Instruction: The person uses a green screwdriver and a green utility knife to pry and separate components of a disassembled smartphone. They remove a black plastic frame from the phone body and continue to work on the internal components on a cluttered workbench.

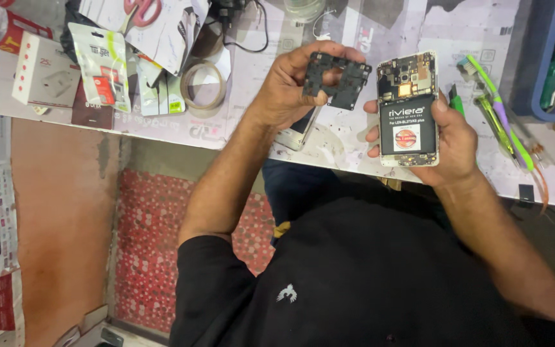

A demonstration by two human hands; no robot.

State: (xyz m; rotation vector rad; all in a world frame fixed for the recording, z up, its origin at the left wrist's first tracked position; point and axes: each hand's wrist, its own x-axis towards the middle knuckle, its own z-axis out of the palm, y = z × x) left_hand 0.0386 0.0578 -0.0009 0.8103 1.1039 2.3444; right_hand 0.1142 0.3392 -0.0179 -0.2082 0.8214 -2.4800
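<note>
Holding the opened phone (408, 109) face down, the right hand (441, 138) cradles it from beneath, thumb pressed on its right edge and fingertips curled round the left edge, so the fingers are clamped on the body. The left hand (290, 87) pinches a black plastic cover (336, 78) between thumb and forefingers, just left of the phone and clear of it.

To do this well, it seems wise to keep the cover level and away from the exposed board, and to hold the phone by its edges only, as the right fingers do now.

The phone has a pale gold frame. Its upper part shows bare circuitry with metal shields; below sits 1 black battery with a white and red label. The cover is flat, angular, with 1 large cutout near its middle and small holes along its rim.
</note>
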